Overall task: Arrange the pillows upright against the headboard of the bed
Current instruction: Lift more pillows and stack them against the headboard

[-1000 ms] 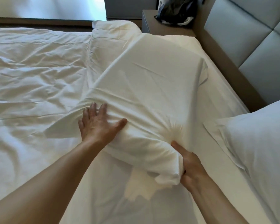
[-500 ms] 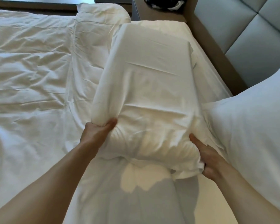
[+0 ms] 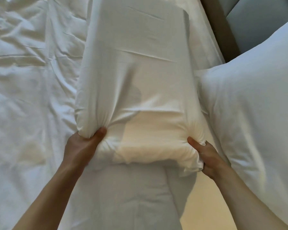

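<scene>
A long white pillow (image 3: 136, 77) fills the middle of the view, lying lengthwise away from me on the bed. My left hand (image 3: 83, 146) grips its near left corner, thumb on top. At the near right corner my right hand (image 3: 204, 155) pinches the bunched fabric. A second white pillow (image 3: 249, 113) leans at the right, its top against the grey padded headboard (image 3: 256, 27). The two pillows touch along their sides.
A rumpled white duvet (image 3: 27, 80) covers the bed to the left. The fitted sheet (image 3: 123, 205) shows in front of me between my forearms. A brown wooden strip (image 3: 218, 27) runs below the headboard panels.
My left hand went from lying flat on the pillow to gripping its corner. Both hands have pulled the pillow nearer and turned it lengthwise; the view has dropped lower and closer.
</scene>
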